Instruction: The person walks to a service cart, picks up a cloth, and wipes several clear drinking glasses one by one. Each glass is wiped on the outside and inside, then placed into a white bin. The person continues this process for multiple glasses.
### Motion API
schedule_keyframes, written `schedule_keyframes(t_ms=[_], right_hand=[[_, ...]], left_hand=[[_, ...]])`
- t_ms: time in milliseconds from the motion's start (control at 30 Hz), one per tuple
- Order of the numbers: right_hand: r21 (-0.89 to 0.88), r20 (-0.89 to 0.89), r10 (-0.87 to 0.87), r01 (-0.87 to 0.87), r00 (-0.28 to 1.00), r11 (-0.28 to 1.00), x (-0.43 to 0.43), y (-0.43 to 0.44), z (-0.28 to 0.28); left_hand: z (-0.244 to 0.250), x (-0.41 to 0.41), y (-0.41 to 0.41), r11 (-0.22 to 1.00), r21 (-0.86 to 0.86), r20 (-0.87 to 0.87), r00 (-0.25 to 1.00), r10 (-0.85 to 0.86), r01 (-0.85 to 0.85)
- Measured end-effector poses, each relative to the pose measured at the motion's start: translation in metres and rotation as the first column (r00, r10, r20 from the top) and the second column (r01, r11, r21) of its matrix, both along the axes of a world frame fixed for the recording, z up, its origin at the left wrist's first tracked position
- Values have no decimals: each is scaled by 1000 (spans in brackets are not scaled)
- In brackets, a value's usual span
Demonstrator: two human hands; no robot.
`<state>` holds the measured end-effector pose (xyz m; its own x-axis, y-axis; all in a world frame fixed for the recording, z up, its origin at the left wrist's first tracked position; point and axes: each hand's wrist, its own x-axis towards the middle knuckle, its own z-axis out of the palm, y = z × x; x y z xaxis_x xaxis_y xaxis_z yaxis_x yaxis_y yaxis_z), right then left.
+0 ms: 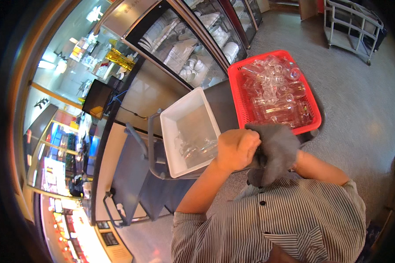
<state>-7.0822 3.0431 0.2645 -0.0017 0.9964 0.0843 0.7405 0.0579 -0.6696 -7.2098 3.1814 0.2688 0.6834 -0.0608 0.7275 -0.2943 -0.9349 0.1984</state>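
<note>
My left hand (238, 148) is closed around the edge of a dark grey cloth (278, 148), held in front of my chest. The cloth covers most of my right hand (296, 161); only its edge and the wrist show, and whether anything is inside the cloth is hidden. Beyond the cloth stands a red plastic basket (234, 95) heaped with clear glassware (273, 88). To the left, a white plastic tub (166, 144) has several clear glass cups (200, 148) lying at its near end.
The basket and tub rest on a grey cart with a handle (152, 144). Behind it stand glass-door cabinets (184, 49) with white dishes. Another cart (352, 29) is at the top right. A monitor (97, 98) stands on the counter at left.
</note>
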Motion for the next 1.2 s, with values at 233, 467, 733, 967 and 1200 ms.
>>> schedule_keyframes(t_ms=[233,467,733,967,1200], right_hand=[[360,-422,8,159,906,920,-20,5,-73],[332,118,-325,271,938,903,-3,-14,-67],[106,-902,-254,748,350,656,85,-102,-88],[140,-968,-139,908,209,395,153,-183,-109],[175,-965,-134,933,226,315,174,-215,-133]], left_hand=[[-2,-8,-9,845,-461,-368,925,97,-272],[-41,-7,-6,149,-841,-540,817,-200,-519],[-148,-80,154,123,-735,-583,714,389,-667],[-241,-122,219,290,79,-717,148,681,-954],[-226,-104,213,358,240,-707,90,701,-902]])
